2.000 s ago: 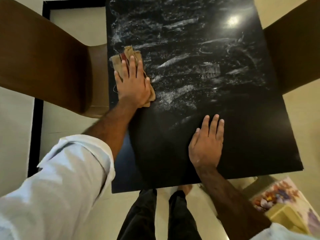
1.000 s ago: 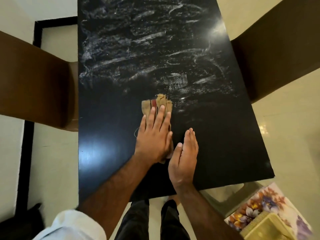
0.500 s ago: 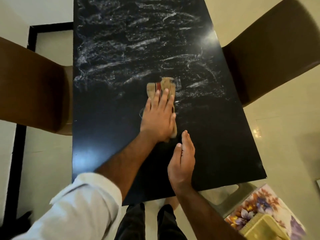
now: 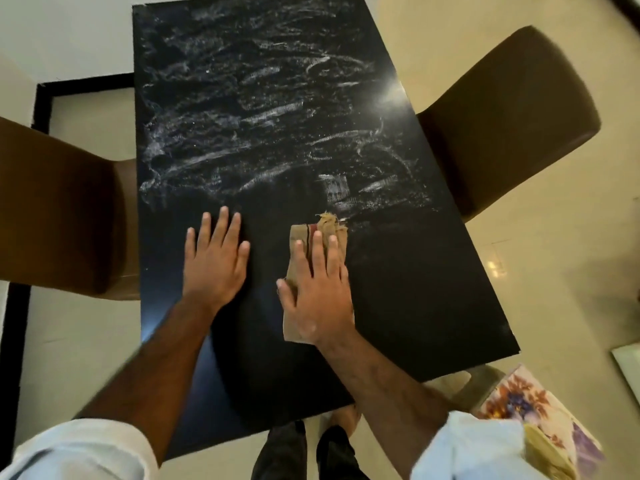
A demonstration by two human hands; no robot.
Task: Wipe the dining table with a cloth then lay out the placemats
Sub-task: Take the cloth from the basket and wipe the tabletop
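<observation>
Where the cloth [image 4: 313, 233] lies: flat on the worktop [image 4: 415, 289], in its near half, a little right of the middle between the long edges. It is tan and folded, with a dark red stripe and a frayed far end.
Right hand [image 4: 318, 292]: palm down on the cloth, fingers straight and slightly apart, pressing it onto the worktop and gripping nothing. Cloth shows past the fingertips and at the heel of the palm.
Left hand [image 4: 214, 261]: flat on the bare worktop, just left of the cloth and not touching it, with fingers straight and spread, holding nothing.
Worktop: black, glossy, rectangular. White smears [image 4: 249, 133] cover the far half from the left edge to the right edge. The near half around both hands is dark and plain.
Mats [image 4: 516, 400]: off the near right corner, lower than the worktop. One is floral, with a yellowish woven one against it, partly behind a sleeve.
Chairs: one brown chair [image 4: 59, 209] at the left edge, another [image 4: 512, 109] at the right edge, both backs close to the worktop.
Sleeves [image 4: 79, 452]: white, on both forearms.
Floor [image 4: 554, 271]: cream tile.
</observation>
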